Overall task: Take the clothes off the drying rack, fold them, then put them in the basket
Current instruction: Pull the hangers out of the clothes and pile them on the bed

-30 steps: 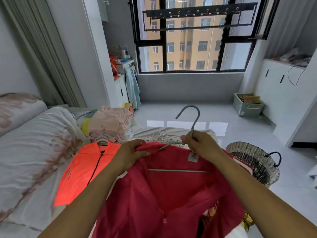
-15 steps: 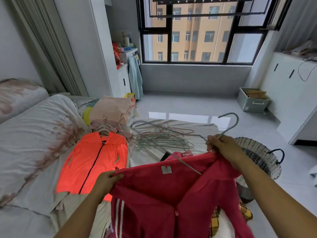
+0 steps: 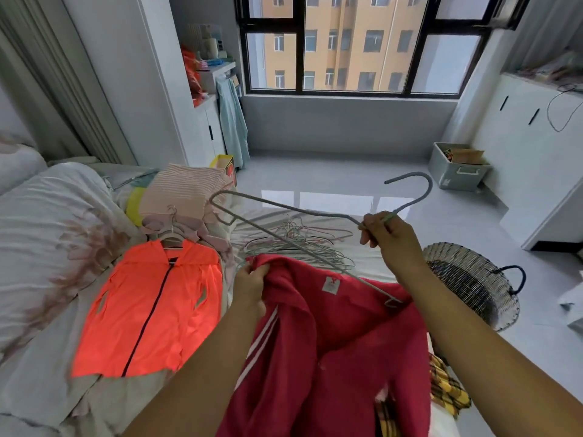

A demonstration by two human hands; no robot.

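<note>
Two bare hands work over a red jacket (image 3: 331, 348). The right hand (image 3: 388, 236) pinches a grey wire hanger (image 3: 413, 201) at its neck, lifted above the jacket, its low end touching the collar. The left hand (image 3: 250, 280) grips a bunch of shoulder fabric. The jacket sprawls on a bed (image 3: 366, 250). It looks soft, limp and probably light, and is best taken by both shoulders. Beyond it lies a hanger pile (image 3: 296, 244). An orange top (image 3: 151, 304) lies left of it and a woven basket (image 3: 473, 279) stands right of it.

Black-framed window (image 3: 356, 58), grey storage box (image 3: 457, 176) on the floor, white cabinet (image 3: 530, 137), pale curtain (image 3: 63, 89), floral duvet (image 3: 47, 222)
</note>
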